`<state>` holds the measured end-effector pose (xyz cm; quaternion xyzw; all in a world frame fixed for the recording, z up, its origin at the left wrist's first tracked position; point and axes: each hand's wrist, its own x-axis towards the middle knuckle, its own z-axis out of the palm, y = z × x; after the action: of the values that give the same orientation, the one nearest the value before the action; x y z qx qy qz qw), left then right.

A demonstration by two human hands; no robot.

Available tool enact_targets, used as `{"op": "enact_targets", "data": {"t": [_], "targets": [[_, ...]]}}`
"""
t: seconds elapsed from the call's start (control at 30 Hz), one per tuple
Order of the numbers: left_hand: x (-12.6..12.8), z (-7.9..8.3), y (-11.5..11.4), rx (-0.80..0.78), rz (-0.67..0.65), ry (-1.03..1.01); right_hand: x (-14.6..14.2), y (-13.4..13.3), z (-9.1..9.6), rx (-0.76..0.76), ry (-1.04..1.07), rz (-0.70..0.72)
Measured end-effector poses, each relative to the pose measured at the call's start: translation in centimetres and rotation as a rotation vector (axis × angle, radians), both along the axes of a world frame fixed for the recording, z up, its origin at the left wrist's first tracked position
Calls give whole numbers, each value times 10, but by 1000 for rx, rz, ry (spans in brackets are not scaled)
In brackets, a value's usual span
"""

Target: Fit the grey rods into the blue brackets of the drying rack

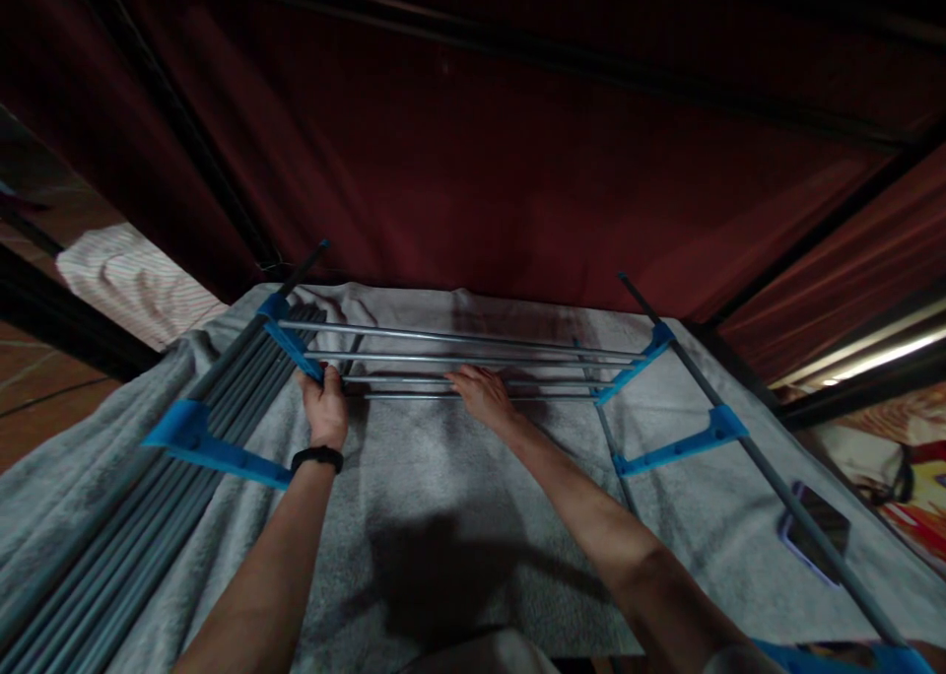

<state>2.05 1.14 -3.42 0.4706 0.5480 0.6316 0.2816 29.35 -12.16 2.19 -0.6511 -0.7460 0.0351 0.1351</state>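
Observation:
A partly assembled rack of grey metal tubes and blue plastic brackets lies on a grey cloth. My left hand is closed round the lower end of the upper left blue bracket, where the rods meet it. My right hand rests around a metal rod near the middle of its length; its fingertips are partly hidden. Several such rods span across to the upper right blue bracket. Lower down, another blue bracket on the left and one on the right have no rods between them.
A bundle of loose grey tubes lies along the left side. Beside the right pole is a phone. Another blue bracket shows at the bottom right. Dark red fabric in a dark frame stands behind.

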Motion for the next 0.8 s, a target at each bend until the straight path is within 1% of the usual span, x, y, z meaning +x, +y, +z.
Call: {"op": "enact_targets", "data": {"t": [0.13, 0.23, 0.37, 0.5, 0.67, 0.8], "targets": [[-1, -6, 2, 13, -7, 3, 2, -1, 3, -29, -2, -1], [-1, -8, 0, 20, -27, 5, 2, -3, 5, -44, -2, 0], [1, -5, -6, -1, -66, -15, 2, -5, 7, -37, 10, -6], [4, -1, -12, -16, -51, -18, 0, -6, 11, -57, 8, -9], [4, 1, -18, -30, -88, -22, 1, -5, 13, -66, 19, -25], [6, -1, -19, -63, -61, -28, 3, -5, 12, -78, -7, -6]]}}
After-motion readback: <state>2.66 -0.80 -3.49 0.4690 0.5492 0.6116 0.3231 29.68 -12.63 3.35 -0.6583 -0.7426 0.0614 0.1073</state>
